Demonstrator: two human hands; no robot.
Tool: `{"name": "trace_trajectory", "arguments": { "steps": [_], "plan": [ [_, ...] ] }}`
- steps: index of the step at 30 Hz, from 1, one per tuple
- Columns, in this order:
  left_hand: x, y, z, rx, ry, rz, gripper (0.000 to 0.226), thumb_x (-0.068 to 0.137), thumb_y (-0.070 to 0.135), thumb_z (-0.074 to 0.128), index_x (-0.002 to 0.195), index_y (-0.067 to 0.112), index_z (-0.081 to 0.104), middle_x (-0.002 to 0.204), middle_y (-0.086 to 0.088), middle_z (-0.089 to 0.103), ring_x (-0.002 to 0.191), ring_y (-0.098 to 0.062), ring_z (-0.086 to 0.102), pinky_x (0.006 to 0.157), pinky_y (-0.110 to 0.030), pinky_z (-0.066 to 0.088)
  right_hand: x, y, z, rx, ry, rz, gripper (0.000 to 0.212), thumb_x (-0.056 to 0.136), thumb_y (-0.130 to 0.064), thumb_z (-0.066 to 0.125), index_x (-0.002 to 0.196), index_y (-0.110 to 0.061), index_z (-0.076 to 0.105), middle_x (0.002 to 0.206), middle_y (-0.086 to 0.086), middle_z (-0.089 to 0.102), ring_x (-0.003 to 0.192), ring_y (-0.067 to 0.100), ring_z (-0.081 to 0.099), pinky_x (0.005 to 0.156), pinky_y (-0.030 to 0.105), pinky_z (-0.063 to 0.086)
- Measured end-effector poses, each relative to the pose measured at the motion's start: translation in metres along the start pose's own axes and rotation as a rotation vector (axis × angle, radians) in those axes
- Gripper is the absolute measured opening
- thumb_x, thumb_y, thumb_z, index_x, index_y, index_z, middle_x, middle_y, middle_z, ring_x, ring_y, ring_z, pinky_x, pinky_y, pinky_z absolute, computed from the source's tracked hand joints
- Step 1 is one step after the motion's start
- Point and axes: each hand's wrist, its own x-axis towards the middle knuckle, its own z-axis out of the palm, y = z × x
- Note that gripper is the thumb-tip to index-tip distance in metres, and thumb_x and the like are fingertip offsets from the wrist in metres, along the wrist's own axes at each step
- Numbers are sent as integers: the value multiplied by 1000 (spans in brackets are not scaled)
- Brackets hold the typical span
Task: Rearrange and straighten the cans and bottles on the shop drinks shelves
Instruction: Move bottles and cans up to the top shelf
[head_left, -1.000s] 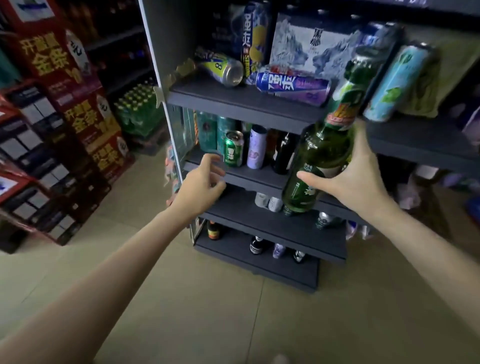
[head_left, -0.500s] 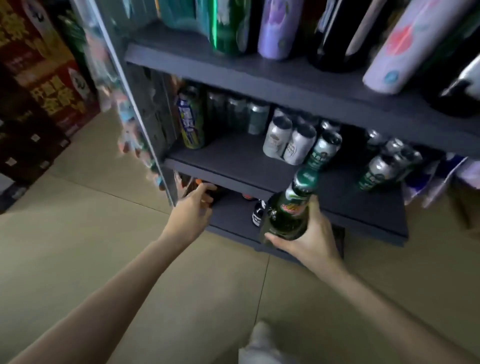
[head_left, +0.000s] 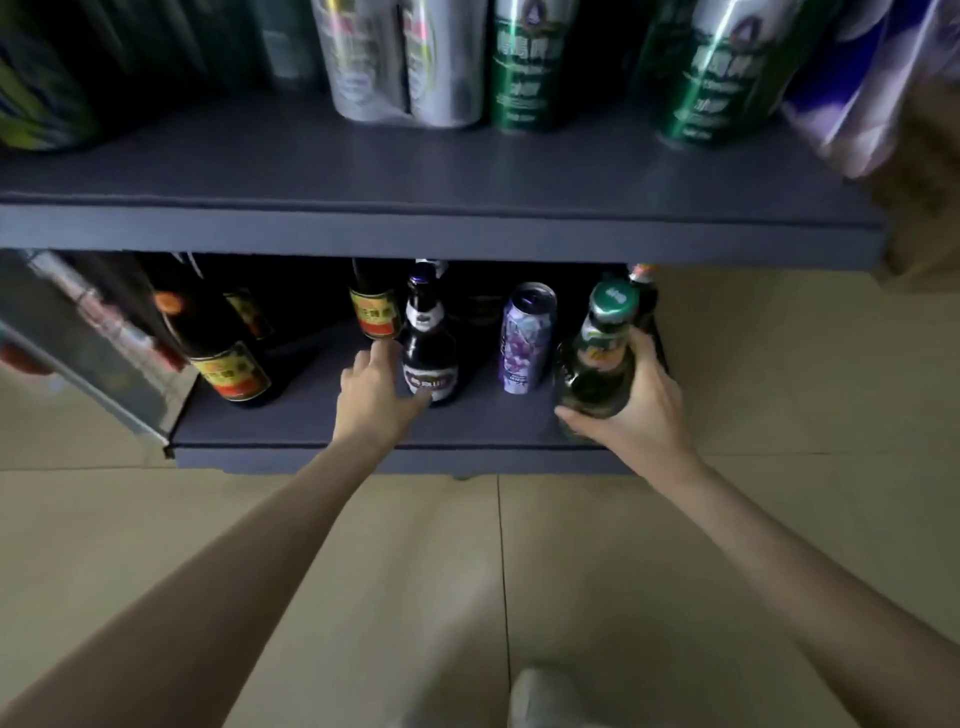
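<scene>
The right hand (head_left: 641, 402) gripped the green bottle (head_left: 597, 358) at the bottom shelf's (head_left: 322, 431) right end beside a purple can (head_left: 524, 338), the left hand (head_left: 371, 397), fingers spread, touched a dark bottle (head_left: 428, 345), while the upper shelf (head_left: 436, 228) hid the rear bottles' necks.

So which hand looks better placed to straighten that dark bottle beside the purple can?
Probably the left hand: its fingers are at the dark bottle, apparently touching it, and it holds nothing. The right hand is busy gripping the green bottle past the purple can.
</scene>
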Motion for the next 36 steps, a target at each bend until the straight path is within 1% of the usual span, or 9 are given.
{"name": "trace_trajectory", "arguments": {
  "steps": [4,8,12,15,18,20,28,32,36],
  "plan": [
    [11,-2,17,-21,77,-16,62,78,23,72,126,1,39,124,-19,43,118,-37,39,95,-42,34,5,30,8,47,129,54,82,59,-19,87,127,-12,41,110,-8,56,110,22,55,84,22,36],
    [13,-4,18,-52,120,9,51,79,19,70,120,1,44,118,-18,47,112,-35,44,89,-40,37,18,38,11,93,173,111,79,60,-21,86,124,-11,42,116,-2,57,109,19,54,80,14,32],
    [3,4,32,-63,165,185,33,81,12,65,109,3,51,108,-13,52,99,-30,49,76,-30,37,24,45,20,124,167,142,77,60,-21,86,122,-12,42,117,0,58,109,19,54,84,20,35],
    [0,16,46,-109,126,284,32,82,10,63,111,5,51,107,-9,51,93,-24,52,79,-34,44,26,52,30,140,150,128,78,60,-21,87,124,-13,42,119,0,58,111,20,55,88,24,39],
    [1,28,55,-113,100,316,34,83,10,60,115,6,51,109,-6,50,91,-15,47,81,-26,41,29,58,40,140,139,133,80,59,-21,87,124,-12,42,119,2,59,111,21,55,87,24,40],
    [4,30,57,-52,150,330,33,82,7,60,113,5,52,110,-10,52,96,-23,48,84,-33,41,35,60,46,156,142,144,81,58,-20,87,125,-11,42,120,3,59,112,23,55,89,28,41],
    [11,18,40,12,373,134,42,80,9,64,118,-1,48,115,-23,43,103,-37,39,86,-38,31,55,63,63,216,146,215,81,59,-23,87,123,-12,39,122,7,57,112,26,56,92,42,48],
    [14,23,51,-178,341,-30,54,82,12,64,129,5,39,127,-21,35,112,-38,37,93,-35,30,58,62,66,242,157,285,90,48,-47,78,123,-22,35,121,7,56,105,28,61,81,51,53],
    [14,29,62,-295,351,-112,53,81,12,64,127,8,38,129,-18,34,110,-41,42,94,-40,35,51,63,71,203,242,254,82,64,-19,84,131,-5,37,130,12,47,119,25,48,101,33,39]
  ]
}}
